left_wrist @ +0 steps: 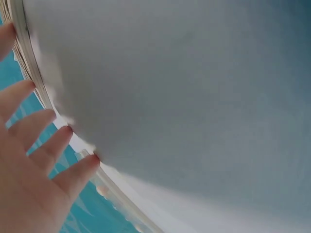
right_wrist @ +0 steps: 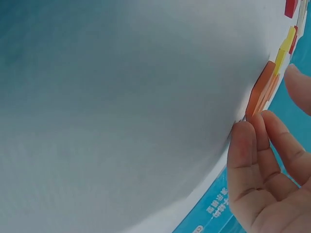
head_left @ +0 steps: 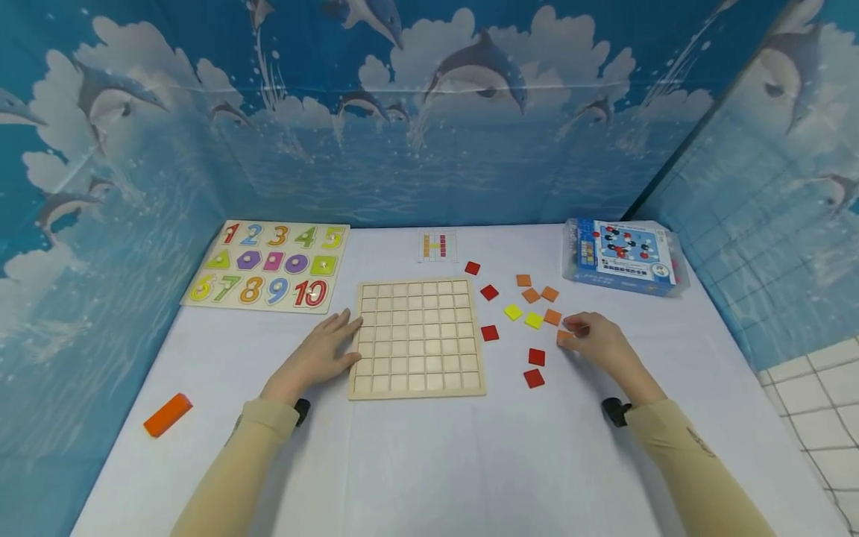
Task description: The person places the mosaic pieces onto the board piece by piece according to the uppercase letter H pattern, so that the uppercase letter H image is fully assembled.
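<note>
A square wooden board (head_left: 417,337) with a grid of shallow cells lies flat on the table, its cells bare. My left hand (head_left: 323,352) rests with spread fingers against the board's left edge; the left wrist view shows those fingers (left_wrist: 77,174) touching its rim. On the board's right, my right hand (head_left: 599,343) reaches down to an orange square tile (head_left: 564,338). In the right wrist view, fingertips touch the near end of this orange tile (right_wrist: 260,90), while the thumb (right_wrist: 297,87) stands apart from it. Several other orange tiles (head_left: 531,295), two yellow tiles (head_left: 513,312) and several red tiles (head_left: 490,333) lie nearby.
A number-and-shape puzzle board (head_left: 265,266) lies at the back left. A small pattern card (head_left: 438,246) is behind the grid board. At the back right sits a clear box with a blue label (head_left: 624,257). An orange block (head_left: 168,415) lies at the front left.
</note>
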A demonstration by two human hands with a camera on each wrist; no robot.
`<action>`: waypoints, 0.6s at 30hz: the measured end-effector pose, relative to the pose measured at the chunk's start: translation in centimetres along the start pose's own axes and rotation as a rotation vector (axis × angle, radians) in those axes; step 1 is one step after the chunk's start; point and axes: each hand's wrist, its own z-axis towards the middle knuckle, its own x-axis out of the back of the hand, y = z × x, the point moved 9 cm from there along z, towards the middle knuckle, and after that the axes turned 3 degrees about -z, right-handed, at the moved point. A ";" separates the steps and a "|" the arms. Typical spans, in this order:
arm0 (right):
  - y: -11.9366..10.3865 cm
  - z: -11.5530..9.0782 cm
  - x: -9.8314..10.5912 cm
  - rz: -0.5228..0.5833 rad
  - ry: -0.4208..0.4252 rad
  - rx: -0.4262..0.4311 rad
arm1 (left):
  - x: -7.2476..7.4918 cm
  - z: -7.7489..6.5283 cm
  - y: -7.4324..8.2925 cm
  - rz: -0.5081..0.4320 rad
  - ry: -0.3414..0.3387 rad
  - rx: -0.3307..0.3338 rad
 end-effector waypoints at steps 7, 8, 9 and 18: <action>0.1 0.4 -0.1 -0.037 -0.004 0.001 | -0.2 0.1 0.7 0.020 -0.026 -0.020; 0.2 0.4 -0.1 -0.043 -0.003 0.002 | -0.2 0.1 0.7 0.019 -0.030 -0.015; 0.2 0.5 -0.1 -0.047 -0.003 0.002 | -0.2 0.2 0.7 0.020 -0.035 -0.008; 0.0 0.7 -0.3 -0.046 -0.036 -0.009 | -0.4 -0.2 0.3 0.013 -0.059 0.009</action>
